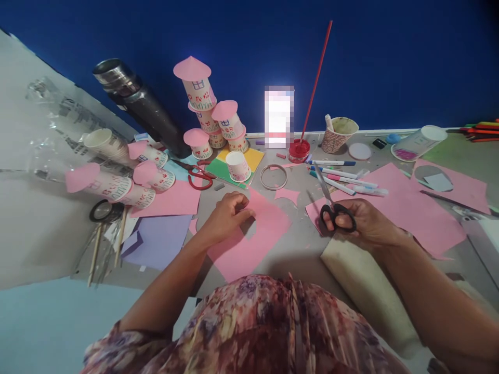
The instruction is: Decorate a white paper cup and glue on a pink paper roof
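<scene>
My right hand (360, 221) is closed on a pair of black-handled scissors (336, 215), fingers through the loops. The blades point up and away, over the grey table. My left hand (233, 212) hovers over or rests on a sheet of pink paper (265, 226); its fingers are loosely curled, thumb apart from them, and nothing shows in it. Beyond that hand stands a decorated paper cup (237, 166) on green and yellow paper. A metal ring (273, 177) lies to its right, with a scrap of pink paper (287, 196) in front.
Cup towers with pink cone roofs (198, 93) stand at the back; others lie at left near a black flask (144, 109). Red-handled scissors (200, 180) lie beside them. Markers (346, 179), a patterned cup (338, 136) and more pink paper (401, 202) are at right.
</scene>
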A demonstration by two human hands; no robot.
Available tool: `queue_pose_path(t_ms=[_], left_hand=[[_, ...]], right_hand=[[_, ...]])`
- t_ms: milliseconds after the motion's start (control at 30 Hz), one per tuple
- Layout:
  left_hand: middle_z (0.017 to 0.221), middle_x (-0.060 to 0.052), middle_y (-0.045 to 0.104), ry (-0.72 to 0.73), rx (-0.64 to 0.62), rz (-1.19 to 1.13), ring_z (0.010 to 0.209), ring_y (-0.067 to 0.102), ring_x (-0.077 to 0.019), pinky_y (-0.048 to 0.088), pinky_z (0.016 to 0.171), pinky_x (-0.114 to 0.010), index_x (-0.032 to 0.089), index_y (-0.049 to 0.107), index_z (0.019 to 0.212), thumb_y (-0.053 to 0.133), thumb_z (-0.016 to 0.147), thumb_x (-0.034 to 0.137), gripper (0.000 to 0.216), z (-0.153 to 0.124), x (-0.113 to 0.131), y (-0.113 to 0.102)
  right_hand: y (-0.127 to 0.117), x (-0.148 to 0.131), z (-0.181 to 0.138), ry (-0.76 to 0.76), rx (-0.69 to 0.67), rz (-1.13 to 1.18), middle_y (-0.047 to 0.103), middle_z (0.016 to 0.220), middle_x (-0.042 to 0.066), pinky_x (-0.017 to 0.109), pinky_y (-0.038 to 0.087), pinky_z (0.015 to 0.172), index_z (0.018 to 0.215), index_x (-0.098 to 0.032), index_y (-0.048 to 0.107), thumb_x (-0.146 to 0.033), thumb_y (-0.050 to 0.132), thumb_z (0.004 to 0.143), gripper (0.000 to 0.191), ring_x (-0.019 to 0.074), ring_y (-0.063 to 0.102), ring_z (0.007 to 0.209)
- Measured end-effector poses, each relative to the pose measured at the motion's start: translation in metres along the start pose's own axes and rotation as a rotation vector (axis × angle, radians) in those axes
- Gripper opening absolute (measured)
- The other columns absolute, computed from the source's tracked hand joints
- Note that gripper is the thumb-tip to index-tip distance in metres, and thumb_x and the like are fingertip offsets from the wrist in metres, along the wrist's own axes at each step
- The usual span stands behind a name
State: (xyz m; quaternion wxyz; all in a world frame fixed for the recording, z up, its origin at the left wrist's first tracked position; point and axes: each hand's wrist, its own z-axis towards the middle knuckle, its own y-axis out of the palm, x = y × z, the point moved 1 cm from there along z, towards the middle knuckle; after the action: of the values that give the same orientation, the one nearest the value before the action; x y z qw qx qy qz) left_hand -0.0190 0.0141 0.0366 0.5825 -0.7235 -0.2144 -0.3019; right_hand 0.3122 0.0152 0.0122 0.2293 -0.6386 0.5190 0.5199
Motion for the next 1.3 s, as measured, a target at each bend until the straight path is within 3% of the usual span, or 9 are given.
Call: queue_pose_path(t_ms=[167,300,500,667,833,900,1033,1167,1300], left_hand=[[0.082,0.001,0.059,0.029,-0.024,-0.176,0.078,0.056,-0.0164,0.047,0.07,-0.029,0.022,0.054,0.079,0.068,0.084,0.041,0.024,-0.004,0.018,-0.019],[0.07,0.004,0.057,-0.082,-0.124,-0.322,0.06,0.053,-0.0142,0.04,0.053,-0.026,0.023,0.054,0.086,0.069,0.083,0.044,0.025,0.002,0.029,-0.019],[0.081,0.002,0.061,0.126,-0.223,-0.173,0.076,0.057,-0.0159,0.047,0.07,-0.028,0.021,0.061,0.081,0.067,0.083,0.038,0.019,0.015,0.053,-0.01],[0.083,0.0,0.063,0.256,-0.295,-0.131,0.081,0.057,-0.0187,0.047,0.077,-0.032,0.02,0.06,0.08,0.064,0.084,0.039,0.019,0.028,0.073,0.014],[0.103,-0.005,0.071,0.254,0.031,-0.134,0.097,0.063,-0.0225,0.051,0.083,-0.033,0.021,0.065,0.096,0.067,0.087,0.036,0.017,0.004,0.073,0.01],[0.081,-0.002,0.068,0.145,0.055,-0.167,0.079,0.062,-0.019,0.05,0.074,-0.031,0.022,0.063,0.081,0.061,0.093,0.036,0.019,-0.022,0.064,0.003],[0.079,-0.003,0.071,-0.129,-0.588,-0.52,0.064,0.061,-0.0144,0.049,0.062,-0.027,0.02,0.072,0.087,0.063,0.096,0.048,0.03,-0.07,0.038,0.018],[0.12,-0.011,0.07,-0.239,-0.648,-0.987,0.074,0.066,-0.0136,0.047,0.06,-0.025,0.026,0.065,0.129,0.088,0.073,0.063,0.071,-0.079,0.024,0.063],[0.121,-0.014,0.071,-0.151,-0.452,-1.464,0.109,0.07,-0.0306,0.056,0.077,-0.035,0.022,0.072,0.101,0.099,0.057,0.058,0.063,-0.061,0.038,0.095]], right_hand=[[0.001,0.003,0.007,-0.071,0.133,0.054,0.072,0.074,0.002,0.027,0.044,0.045,0.088,-0.021,0.081,-0.05,0.1,0.059,0.045,0.0079,0.048,0.047],[0.003,0.005,0.011,-0.131,0.248,0.103,0.068,0.072,-0.001,0.026,0.048,0.048,0.087,-0.021,0.075,-0.046,0.102,0.053,0.05,0.0136,0.06,0.058],[0.018,-0.006,0.013,-0.235,0.202,-0.08,0.079,0.116,0.008,0.03,0.058,0.058,0.101,-0.023,0.072,-0.038,0.096,0.063,0.048,0.0195,0.069,0.081],[0.031,-0.011,0.021,-0.295,0.252,-0.174,0.071,0.074,-0.002,0.025,0.051,0.057,0.082,-0.021,0.069,-0.032,0.098,0.055,0.041,0.0125,0.061,0.064],[0.031,-0.006,0.022,-0.291,0.332,-0.1,0.064,0.067,-0.006,0.022,0.044,0.052,0.076,-0.021,0.068,-0.031,0.1,0.05,0.043,0.0098,0.054,0.059],[0.031,-0.006,0.021,-0.298,0.401,0.047,0.066,0.069,-0.005,0.023,0.047,0.055,0.079,-0.021,0.069,-0.031,0.099,0.05,0.043,0.0105,0.057,0.061],[0.033,-0.006,0.021,-0.278,0.386,0.288,0.071,0.076,-0.004,0.028,0.055,0.062,0.084,-0.024,0.07,-0.037,0.096,0.057,0.04,0.0147,0.063,0.066],[0.031,0.0,0.02,-0.239,0.339,0.418,0.076,0.081,-0.001,0.036,0.062,0.072,0.085,-0.025,0.067,-0.04,0.094,0.059,0.04,0.0223,0.071,0.08],[0.028,0.006,0.016,-0.239,0.339,0.435,0.077,0.083,-0.001,0.036,0.063,0.078,0.084,-0.025,0.065,-0.041,0.094,0.062,0.039,0.0228,0.073,0.086]])
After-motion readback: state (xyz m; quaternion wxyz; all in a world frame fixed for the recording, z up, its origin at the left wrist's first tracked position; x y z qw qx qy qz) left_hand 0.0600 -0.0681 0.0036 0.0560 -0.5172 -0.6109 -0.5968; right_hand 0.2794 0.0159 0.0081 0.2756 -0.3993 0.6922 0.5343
